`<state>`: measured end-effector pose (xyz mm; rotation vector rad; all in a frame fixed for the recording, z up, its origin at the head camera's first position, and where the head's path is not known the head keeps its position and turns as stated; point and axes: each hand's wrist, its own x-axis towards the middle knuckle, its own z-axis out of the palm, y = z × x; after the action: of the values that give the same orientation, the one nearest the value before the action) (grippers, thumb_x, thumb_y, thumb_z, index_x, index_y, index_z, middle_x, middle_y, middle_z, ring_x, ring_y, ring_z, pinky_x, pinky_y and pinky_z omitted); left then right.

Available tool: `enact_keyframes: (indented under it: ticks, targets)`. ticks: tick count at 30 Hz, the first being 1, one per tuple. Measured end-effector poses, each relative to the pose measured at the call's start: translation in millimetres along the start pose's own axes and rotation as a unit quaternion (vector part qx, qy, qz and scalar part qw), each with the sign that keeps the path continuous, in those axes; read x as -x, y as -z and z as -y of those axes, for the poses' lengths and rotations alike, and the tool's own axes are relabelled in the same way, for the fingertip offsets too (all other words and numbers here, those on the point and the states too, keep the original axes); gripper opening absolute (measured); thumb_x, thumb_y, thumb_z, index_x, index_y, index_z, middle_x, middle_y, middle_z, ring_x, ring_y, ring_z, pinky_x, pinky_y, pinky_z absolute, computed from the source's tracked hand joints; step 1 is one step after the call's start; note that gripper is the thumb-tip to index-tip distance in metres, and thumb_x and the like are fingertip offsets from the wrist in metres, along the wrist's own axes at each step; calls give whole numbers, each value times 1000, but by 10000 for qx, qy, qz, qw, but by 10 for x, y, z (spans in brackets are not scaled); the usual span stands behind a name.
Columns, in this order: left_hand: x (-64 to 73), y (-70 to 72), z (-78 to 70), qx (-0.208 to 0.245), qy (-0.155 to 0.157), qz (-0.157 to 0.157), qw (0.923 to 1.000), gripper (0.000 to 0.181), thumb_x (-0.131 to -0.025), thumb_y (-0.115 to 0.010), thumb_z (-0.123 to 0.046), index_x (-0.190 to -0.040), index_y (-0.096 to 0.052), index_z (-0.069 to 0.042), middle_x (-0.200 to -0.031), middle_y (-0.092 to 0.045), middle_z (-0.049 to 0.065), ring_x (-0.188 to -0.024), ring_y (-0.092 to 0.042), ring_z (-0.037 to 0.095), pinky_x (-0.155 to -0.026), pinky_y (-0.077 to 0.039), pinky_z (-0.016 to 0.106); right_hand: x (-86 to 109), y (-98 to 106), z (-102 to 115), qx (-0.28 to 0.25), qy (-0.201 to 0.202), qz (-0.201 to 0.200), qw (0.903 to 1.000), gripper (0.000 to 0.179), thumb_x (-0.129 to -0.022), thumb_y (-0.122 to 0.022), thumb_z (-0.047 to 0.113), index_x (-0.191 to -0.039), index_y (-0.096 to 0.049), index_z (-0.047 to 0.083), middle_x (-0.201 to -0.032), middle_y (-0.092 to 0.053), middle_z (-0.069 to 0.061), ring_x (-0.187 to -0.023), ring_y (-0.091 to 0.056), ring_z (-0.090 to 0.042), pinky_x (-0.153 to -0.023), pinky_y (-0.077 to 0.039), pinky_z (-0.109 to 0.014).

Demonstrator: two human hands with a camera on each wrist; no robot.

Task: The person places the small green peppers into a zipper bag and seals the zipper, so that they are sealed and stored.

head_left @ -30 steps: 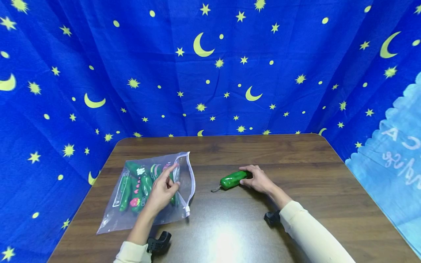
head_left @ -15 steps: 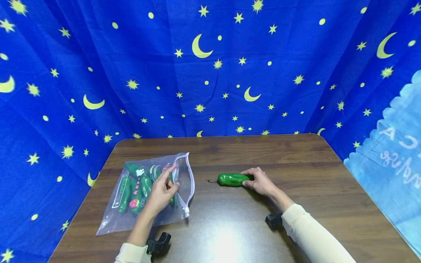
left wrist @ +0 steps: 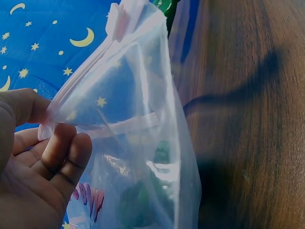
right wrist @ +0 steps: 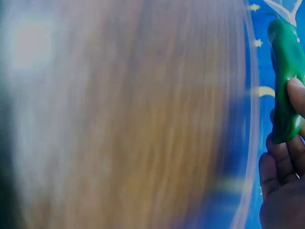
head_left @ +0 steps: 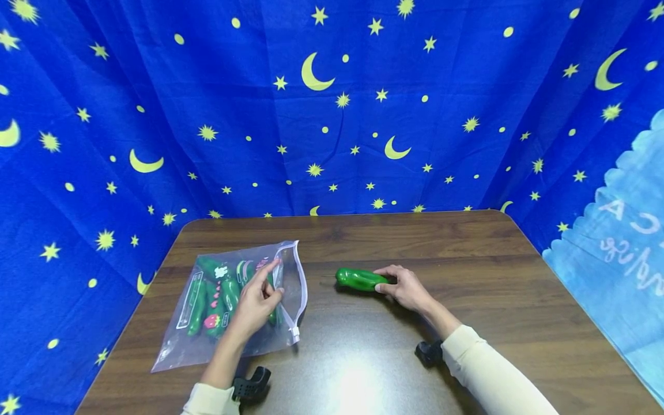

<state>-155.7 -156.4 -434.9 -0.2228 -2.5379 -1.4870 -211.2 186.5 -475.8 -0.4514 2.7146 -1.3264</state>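
Note:
A clear zip bag (head_left: 241, 346) with pink print lies on the left of the table, its mouth toward the right. Inside it are several green peppers (head_left: 196, 308). My left hand (head_left: 252, 305) pinches the bag's zip edge (left wrist: 78, 76), and the mouth gapes in the left wrist view. To the right, my right hand (head_left: 407, 288) grips the blunt end of another green pepper (head_left: 358, 279) between thumb and fingers. This pepper points left toward the bag, with its thin stem at the far end. The right wrist view shows the same green pepper (right wrist: 287, 57) along the right edge.
The white slider (head_left: 295, 333) sits at the near end of the zip. A brown wooden table (head_left: 430, 242) carries everything. Blue star-and-moon cloth (head_left: 290, 115) hangs behind, and a light blue cloth (head_left: 622, 253) hangs at the right.
The right hand has turned the pepper so its stem end points left, then moved it slightly left toward the bag. The left hand and the bag stay nearly still.

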Motion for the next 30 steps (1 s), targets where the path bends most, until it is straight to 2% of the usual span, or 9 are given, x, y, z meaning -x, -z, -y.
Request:
enact_keyframes:
  ticks: [4, 7, 8, 11, 18, 25, 30]
  targets:
    - [-5, -12, -10, 27, -9, -3, 10000, 66, -78, -64, 3, -140, -45, -11, -69, -52, 8, -52, -42, 2, -42, -38, 20, 0, -58, 78, -5, 110, -33, 9999, 35, -82, -70, 20, -116, -66, 14, -108, -64, -10, -78, -63, -23, -74, -52, -37]
    - [-6, -20, -16, 33, -13, -4, 10000, 66, -78, -64, 3, -140, -45, -12, -68, -52, 7, -52, -42, 2, -42, -38, 20, -10, -104, 133, 74, 226, -136, 9996, 34, -81, -72, 20, -114, -67, 14, -106, -66, -7, -89, -58, -19, -83, -47, -34]
    - [-6, -23, -17, 25, -11, -7, 10000, 66, -78, -64, 2, -140, -45, -12, -68, -52, 7, -52, -42, 2, -42, -38, 20, -13, -118, 154, 4, 227, -115, 9997, 34, -81, -72, 19, -114, -67, 14, -105, -66, -7, -85, -57, -17, -79, -46, -31]
    - [-6, -30, -15, 10, -21, -9, 10000, 65, -79, -64, 2, -140, -45, -12, -66, -51, 6, -52, -42, 2, -42, -38, 20, -29, -169, 200, -17, 287, -142, 9995, 34, -80, -72, 19, -113, -68, 13, -102, -67, -5, -84, -55, -13, -76, -45, -26]
    - [-11, -43, -17, 50, -10, 13, 10000, 65, -79, -63, 2, -140, -46, -14, -66, -51, 6, -52, -42, 2, -43, -38, 19, -73, -312, 305, -152, 319, -112, 9993, 33, -80, -72, 21, -112, -68, 13, -100, -68, -4, -82, -57, -10, -74, -47, -24]
    - [68, 35, -401, 65, 277, 176, 9994, 62, -80, -61, 6, -139, -43, -2, -68, -53, 11, -53, -41, 3, -45, -37, 17, -156, -487, 458, -83, 420, -98, 9990, 31, -80, -73, 20, -110, -69, 15, -91, -67, 0, -80, -51, -11, -73, -42, -25]
    - [75, 45, -435, 96, 254, 198, 9994, 62, -80, -61, 6, -139, -43, -2, -66, -53, 11, -52, -41, 3, -44, -36, 16, -208, -606, 569, -93, 449, -214, 9987, 30, -77, -75, 19, -107, -71, 15, -87, -66, 2, -79, -50, -12, -73, -40, -24]
